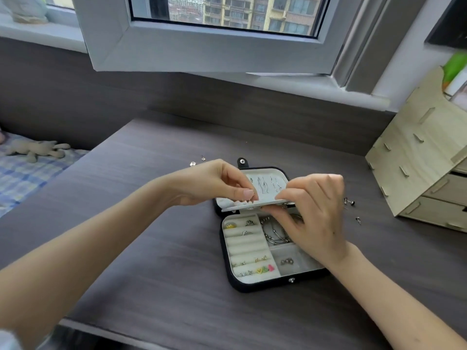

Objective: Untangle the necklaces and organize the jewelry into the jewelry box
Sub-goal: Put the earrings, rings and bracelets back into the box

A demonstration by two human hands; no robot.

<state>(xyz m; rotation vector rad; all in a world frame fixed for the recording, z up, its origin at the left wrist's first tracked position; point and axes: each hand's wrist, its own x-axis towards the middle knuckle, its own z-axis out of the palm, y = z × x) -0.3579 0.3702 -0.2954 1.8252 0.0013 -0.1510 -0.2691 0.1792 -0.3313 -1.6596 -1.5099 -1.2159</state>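
**Both hands at the flap of the open jewelry box**

Past the tabletop's left edge: a blue-checked bed sheet (22, 173) with a grey plush toy (38, 150) lying on it. On the dark wood-grain tabletop (151, 248), toward its far edge and just left of the box, two small loose silver studs (193, 163).

Reaching in from the near-left corner, the left hand (214, 183). Pinches, between thumb and forefinger, a tiny silvery piece (246, 200) at the near edge of a pale grey padded flap (255, 205), other fingers curled. Too small to tell what kind of piece.

Around the tabletop's middle, lying open, the black jewelry box with pale lining (252, 285). Above the flap's edge, against the raised lid's lining, thin silver dangling pieces (265, 183) in a row. In the base, left side: ring rolls holding a yellow ring (230, 225), silver rings and, at the near end, small coloured studs (265, 269). Right side, far compartment: silver bangles (275, 236). Near compartment: a small dark beaded pair (286, 261).

Coming from the near-right corner, the right hand (316, 213). Grips the flap's right part, thumb on top, fingers curled underneath, above the bangles.

Right of the box, toward the right edge, a few loose dark-headed studs (350, 202), apart from one another. At the far-right corner, a light plywood drawer organiser (417, 173). Above the far edge, a grey window frame (202, 46) swung inward.
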